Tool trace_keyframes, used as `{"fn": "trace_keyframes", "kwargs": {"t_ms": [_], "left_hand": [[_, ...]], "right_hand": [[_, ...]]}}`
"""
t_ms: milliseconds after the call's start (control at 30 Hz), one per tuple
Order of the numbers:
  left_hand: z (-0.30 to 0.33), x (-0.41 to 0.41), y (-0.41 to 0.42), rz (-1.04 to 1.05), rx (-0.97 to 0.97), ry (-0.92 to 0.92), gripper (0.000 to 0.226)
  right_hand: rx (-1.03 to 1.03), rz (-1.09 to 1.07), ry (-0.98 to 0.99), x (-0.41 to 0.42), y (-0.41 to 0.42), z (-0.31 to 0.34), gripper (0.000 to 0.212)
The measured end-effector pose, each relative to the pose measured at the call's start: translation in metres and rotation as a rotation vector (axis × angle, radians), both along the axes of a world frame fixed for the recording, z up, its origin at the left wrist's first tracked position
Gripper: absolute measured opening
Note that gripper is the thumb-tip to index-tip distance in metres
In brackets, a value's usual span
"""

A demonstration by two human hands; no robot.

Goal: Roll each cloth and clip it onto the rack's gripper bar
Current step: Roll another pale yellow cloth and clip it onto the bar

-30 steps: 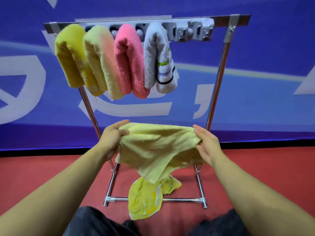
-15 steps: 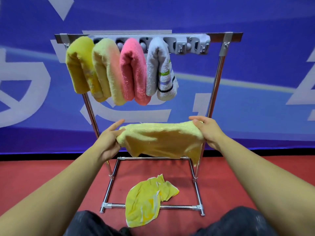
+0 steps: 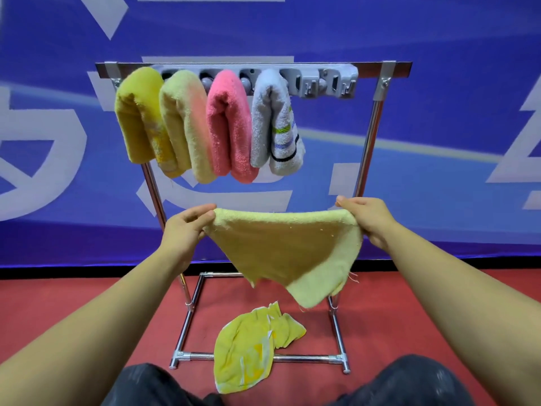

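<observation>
A pale yellow cloth [image 3: 281,247] hangs spread in the air in front of the rack. My left hand [image 3: 184,232] pinches its upper left corner and my right hand [image 3: 366,221] pinches its upper right corner. Behind it stands a chrome rack [image 3: 367,159] with a grey gripper bar [image 3: 319,83] across its top. Clipped onto the bar, from the left, hang a mustard roll [image 3: 137,118], a yellow-peach roll [image 3: 184,124], a pink roll [image 3: 228,124] and a white striped roll [image 3: 275,124]. The bar's right clips hold nothing. A bright yellow cloth [image 3: 248,347] lies crumpled over the rack's front foot bar.
The rack stands on a red floor [image 3: 58,303] before a blue banner wall [image 3: 439,112]. My dark-trousered knees [image 3: 140,385] show at the bottom edge, close to the rack's base.
Both hands have raised the pale yellow cloth and pulled its top edge out straight, so it now hangs open instead of bunched. The view has tilted down a little.
</observation>
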State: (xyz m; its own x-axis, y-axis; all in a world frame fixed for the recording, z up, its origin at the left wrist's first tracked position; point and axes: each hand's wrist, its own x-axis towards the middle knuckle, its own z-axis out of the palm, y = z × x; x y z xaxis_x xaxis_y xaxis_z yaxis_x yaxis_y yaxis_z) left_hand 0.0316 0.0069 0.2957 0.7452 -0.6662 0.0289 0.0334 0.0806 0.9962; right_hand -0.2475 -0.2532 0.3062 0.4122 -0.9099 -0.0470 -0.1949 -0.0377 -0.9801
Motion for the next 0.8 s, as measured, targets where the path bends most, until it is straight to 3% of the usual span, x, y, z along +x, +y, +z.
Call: {"fn": "trace_keyframes", "kwargs": {"t_ms": [100,267,500,667,800], "left_hand": [[0.001,0.002,0.0,0.054,0.062,-0.18,0.02],[0.005,0.005,-0.001,0.044,0.174,-0.415,0.016],[0.01,0.015,-0.004,-0.007,0.45,-0.667,0.018],[0.002,0.02,0.0,-0.098,0.52,-0.655,0.02],[-0.012,0.025,0.001,-0.039,0.386,-0.436,0.013]], "right_hand": [[0.041,0.0,-0.021,-0.003,-0.003,0.002,0.036],[-0.052,-0.003,-0.02,-0.007,0.0,0.006,0.015],[-0.101,0.002,-0.025,-0.008,0.006,0.006,0.015],[-0.139,0.046,0.068,-0.011,0.005,-0.007,0.007],[-0.179,0.146,0.265,-0.013,0.006,-0.013,0.018]]}}
